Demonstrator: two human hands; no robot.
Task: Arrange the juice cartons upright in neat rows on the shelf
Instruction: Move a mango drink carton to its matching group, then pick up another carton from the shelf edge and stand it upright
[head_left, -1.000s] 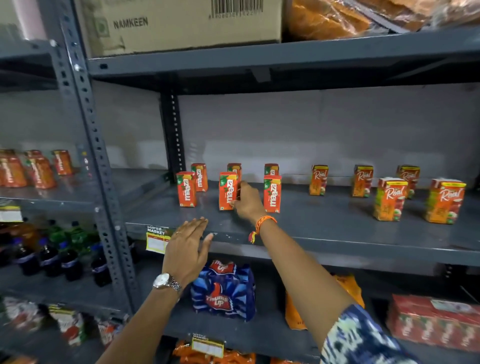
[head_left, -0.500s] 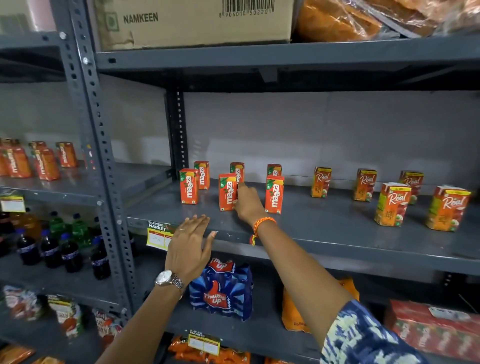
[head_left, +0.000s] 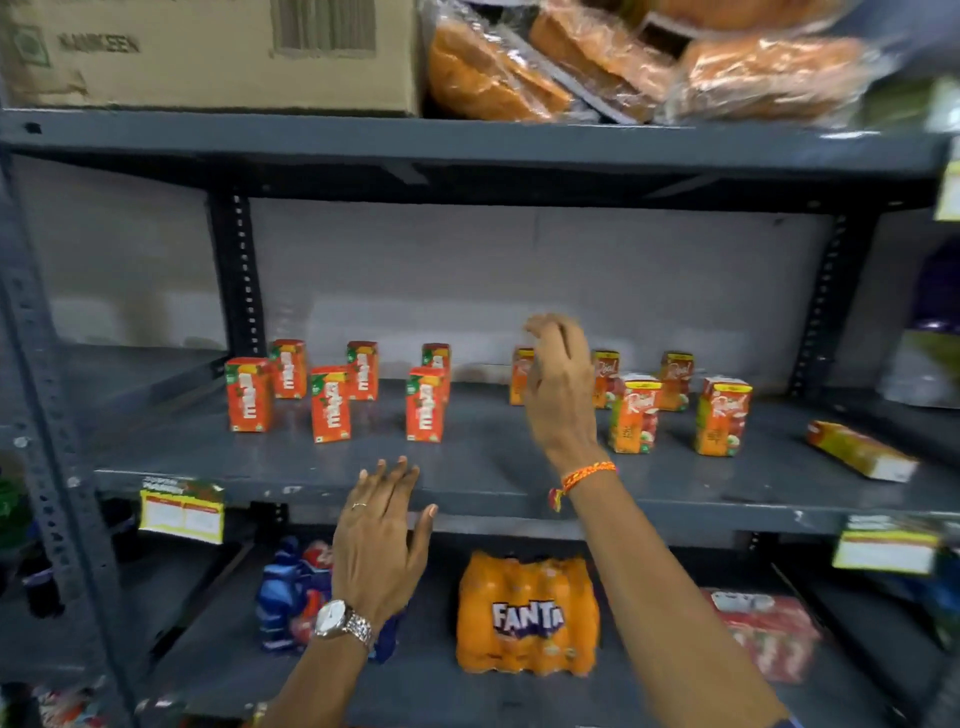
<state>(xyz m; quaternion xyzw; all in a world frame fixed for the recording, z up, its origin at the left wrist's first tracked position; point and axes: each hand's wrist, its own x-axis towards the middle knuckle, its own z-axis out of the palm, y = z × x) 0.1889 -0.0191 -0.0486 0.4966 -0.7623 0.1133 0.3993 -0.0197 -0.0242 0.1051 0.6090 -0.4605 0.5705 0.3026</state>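
Orange juice cartons (head_left: 426, 404) stand upright in loose rows along the grey shelf (head_left: 488, 480), and one carton (head_left: 860, 450) lies flat near its right edge. The right hand (head_left: 561, 387) hovers empty above the middle, fingers loosely curled; the left hand (head_left: 383, 540) spreads open at the front edge.

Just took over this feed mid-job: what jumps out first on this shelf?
The right hand is raised, empty, in front of the Real juice cartons right of centre on the middle shelf. Left of them stand six red Maaza cartons in two loose rows. One carton lies flat at the far right, and the left hand hovers open at the shelf's front edge.
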